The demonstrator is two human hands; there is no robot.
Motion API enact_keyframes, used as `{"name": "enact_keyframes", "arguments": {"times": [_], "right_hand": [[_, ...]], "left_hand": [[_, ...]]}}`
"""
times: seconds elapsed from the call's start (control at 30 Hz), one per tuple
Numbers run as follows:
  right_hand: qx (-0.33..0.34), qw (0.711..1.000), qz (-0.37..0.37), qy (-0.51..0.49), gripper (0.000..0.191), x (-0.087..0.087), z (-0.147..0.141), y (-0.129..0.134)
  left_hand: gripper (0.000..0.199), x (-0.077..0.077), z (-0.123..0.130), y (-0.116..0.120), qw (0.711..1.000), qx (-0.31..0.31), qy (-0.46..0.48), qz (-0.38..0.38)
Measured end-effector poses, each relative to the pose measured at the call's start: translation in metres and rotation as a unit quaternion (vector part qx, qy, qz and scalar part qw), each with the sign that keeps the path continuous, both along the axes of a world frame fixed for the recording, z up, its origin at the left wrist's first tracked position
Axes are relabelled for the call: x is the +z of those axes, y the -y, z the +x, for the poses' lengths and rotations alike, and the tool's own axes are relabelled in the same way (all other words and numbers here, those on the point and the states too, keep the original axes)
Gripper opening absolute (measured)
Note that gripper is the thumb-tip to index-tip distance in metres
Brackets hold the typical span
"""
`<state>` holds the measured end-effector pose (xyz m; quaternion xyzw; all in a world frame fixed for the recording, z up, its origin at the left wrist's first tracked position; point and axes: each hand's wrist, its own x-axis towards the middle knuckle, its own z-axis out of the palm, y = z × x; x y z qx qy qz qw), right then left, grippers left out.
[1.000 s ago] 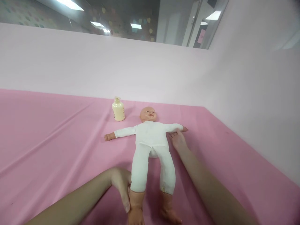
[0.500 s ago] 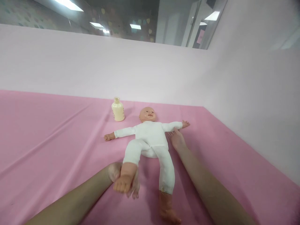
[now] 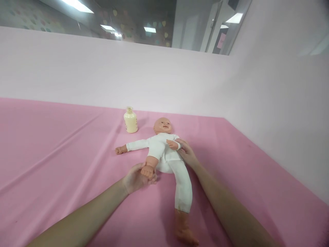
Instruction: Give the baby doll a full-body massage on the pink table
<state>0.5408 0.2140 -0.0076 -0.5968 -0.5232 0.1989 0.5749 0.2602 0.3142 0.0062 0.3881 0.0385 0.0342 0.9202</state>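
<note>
The left hand (image 3: pixel 136 178) is gripping the raised lower leg of a doll (image 3: pixel 171 156) near its foot (image 3: pixel 147 171), with the fingers curling beneath. The right hand (image 3: pixel 187 152) is holding the doll's other-side arm by the white sleeve, fingers bending around it near the cuff; how firmly they are pressing cannot be told. The doll is lying on its back on a pink cloth (image 3: pixel 77 151), between the two hands. Its raised leg is bending over its belly and its held arm is folding across its chest, while the other arm is stretching out sideways and the other leg is extending toward the person. Beyond the outstretched arm, near the doll's head, a cream-coloured bottle (image 3: pixel 131 122) is standing upright, its narrow neck pointing up; whether the cream colour is belonging to contents or to the bottle itself cannot be told. Behind everything, a white wall (image 3: pixel 115 72) is rising to a window (image 3: pixel 144 17).
</note>
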Motion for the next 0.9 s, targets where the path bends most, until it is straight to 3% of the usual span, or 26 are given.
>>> {"name": "enact_keyframes", "arguments": {"times": [0.13, 0.9], "right_hand": [[0.0, 1.0, -0.003, 0.008, 0.045, -0.0002, -0.0001, -0.0002], [0.002, 0.999, -0.018, 0.028, 0.048, -0.0026, 0.0037, -0.0017]], "left_hand": [[0.041, -0.0028, -0.0001, 0.0026, 0.999, -0.004, -0.008, -0.03], [0.041, 0.0053, 0.0, 0.0063, 0.999, 0.021, -0.044, -0.001]]}}
